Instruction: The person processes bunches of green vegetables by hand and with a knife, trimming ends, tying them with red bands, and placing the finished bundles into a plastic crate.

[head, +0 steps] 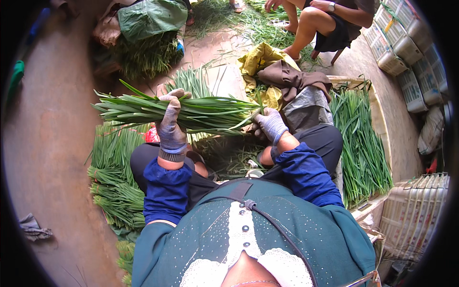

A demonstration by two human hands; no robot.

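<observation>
A bunch of long green leaves, seemingly garlic chives [211, 114], lies sideways across my two gloved hands above my lap. My left hand [173, 122] is wrapped around the leafy part, thumb and fingers over the top. The pale end is at my right hand [269, 123], whose fingers are closed on it; a single leaf stands upright there. Behind the bunch, more loose leaves [192, 80] rest on a pale board [227, 80]. Something red [152, 134] shows beside my left wrist, partly hidden.
Tied bundles of chives [118, 193] are stacked at my left. A long crate [383, 132] of leaves stands at my right, near a brown cloth [287, 77]. Another person [319, 21] sits at the top right. Plastic baskets [412, 215] stand along the right.
</observation>
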